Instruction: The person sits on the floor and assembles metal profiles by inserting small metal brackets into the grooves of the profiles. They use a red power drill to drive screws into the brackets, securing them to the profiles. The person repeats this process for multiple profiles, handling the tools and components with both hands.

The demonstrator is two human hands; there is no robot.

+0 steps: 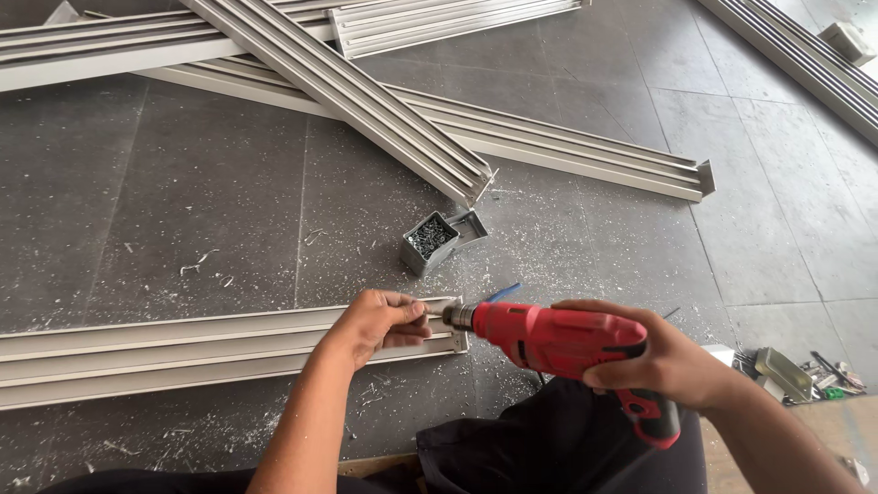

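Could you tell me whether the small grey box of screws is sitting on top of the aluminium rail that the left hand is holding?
No, the box of screws stands on the floor beyond the rail gripped by the left hand, clear of it.

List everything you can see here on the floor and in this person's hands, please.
Aluminium track under the hands: one, pale grey, on the floor at lower left.
Other aluminium tracks: several, pale grey, crossed at the top; more at far right.
Box of screws: one, grey, open, on the floor above the hands.
Metal shavings: many, silvery, scattered over the dark tiles.
Small tools and parts: a few, mixed colours, at right edge.
Electric drill: one, red, tip at the track's end.
Left hand: grips the track's end.
Right hand: holds the drill.
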